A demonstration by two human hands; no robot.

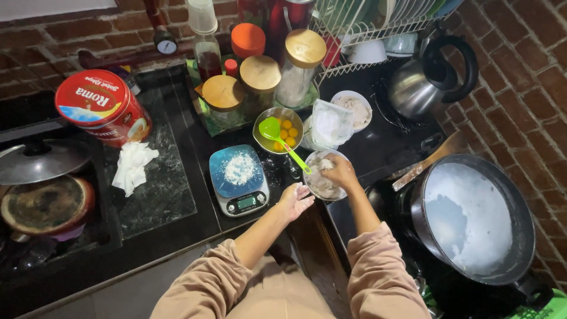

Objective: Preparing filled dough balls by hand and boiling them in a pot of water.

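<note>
Dough bowl [322, 177] on dark counter [177, 195], just R of kitchen scale [239, 180]. R hand [339, 171] in bowl, fingers curled pinching dough. L hand [295, 199] open, floury, touching bowl rim. Egg bowl [277, 130] w/ green spatula [283, 142] behind.

Red brick walls [520, 100] are closing in the corner on two sides. A dark, glossy stone counter [171, 195] is running along them, catching dim, warm light. A white wire dish rack [378, 35] is sitting at the back; a pale strip top left is possibly a window sill.
</note>
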